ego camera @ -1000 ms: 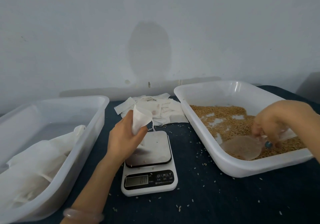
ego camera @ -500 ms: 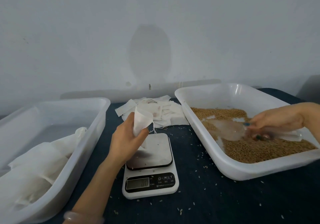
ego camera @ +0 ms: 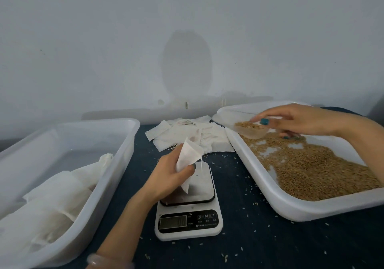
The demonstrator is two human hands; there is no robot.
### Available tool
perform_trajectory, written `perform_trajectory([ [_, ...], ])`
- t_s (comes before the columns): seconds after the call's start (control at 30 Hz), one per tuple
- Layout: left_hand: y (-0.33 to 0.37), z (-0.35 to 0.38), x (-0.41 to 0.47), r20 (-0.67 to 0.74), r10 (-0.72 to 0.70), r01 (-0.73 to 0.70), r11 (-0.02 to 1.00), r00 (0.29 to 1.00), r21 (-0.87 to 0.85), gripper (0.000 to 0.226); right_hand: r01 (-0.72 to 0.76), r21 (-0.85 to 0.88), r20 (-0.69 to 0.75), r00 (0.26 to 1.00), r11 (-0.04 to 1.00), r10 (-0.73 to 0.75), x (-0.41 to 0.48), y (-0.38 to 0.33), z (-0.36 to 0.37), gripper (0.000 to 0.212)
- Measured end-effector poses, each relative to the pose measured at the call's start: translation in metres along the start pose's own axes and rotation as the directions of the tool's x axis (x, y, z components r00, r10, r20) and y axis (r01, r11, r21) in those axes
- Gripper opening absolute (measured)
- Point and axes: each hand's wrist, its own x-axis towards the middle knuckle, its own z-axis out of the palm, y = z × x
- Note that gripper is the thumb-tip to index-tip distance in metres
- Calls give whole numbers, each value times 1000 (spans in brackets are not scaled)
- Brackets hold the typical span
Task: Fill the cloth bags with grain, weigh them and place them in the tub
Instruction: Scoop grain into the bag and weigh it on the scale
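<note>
Table (ego camera: pixel 239 185): dark blue cloth, loose kernels scattered.
Left hand (ego camera: pixel 170 175): grips empty cloth bag (ego camera: pixel 189 154) just above scale (ego camera: pixel 188 216).
Right hand (ego camera: pixel 291 121): pinches clear scoop (ego camera: pixel 253 134) of grain (ego camera: pixel 247 125) over tray (ego camera: pixel 280 204).
Tub (ego camera: pixel 116 164): left side, filled bags (ego camera: pixel 52 196) inside.

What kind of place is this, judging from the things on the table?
Probably a small hand-packing workstation: a digital scale stands between a tub of loose grain and a tub of filled bags, with empty cloth bags piled by a bare wall.
</note>
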Motion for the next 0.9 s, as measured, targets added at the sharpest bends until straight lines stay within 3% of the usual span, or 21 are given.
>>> perform_trajectory([
  [0.2, -2, -6, -1, 16, -5, 5, 1000, 1000, -12, 19, 134, -83, 121, 985, 988, -123, 21, -49, 2, 50],
  [0.4, 0, -7, -2, 17, -7, 7, 1000, 1000, -4, 20, 121, -199, 229, 971, 972, -74, 30, -77, 0, 65],
  [0.57, 3, -7, -3, 36, 20, -19, 1000, 999, -10, 43, 139, -327, 266, 963, 935, -50, 35, -98, 0, 72],
  [0.77, 2, -3, -2, 72, 1, 1, 1000, 997, -24, 52, 165, -533, 269, 963, 830, -19, 40, -125, 1, 79],
  [0.9, 3, -1, -2, 63, -3, 7, 998, 998, -61, 49, 156, -626, 260, 965, 764, 17, 41, -144, -5, 71],
])
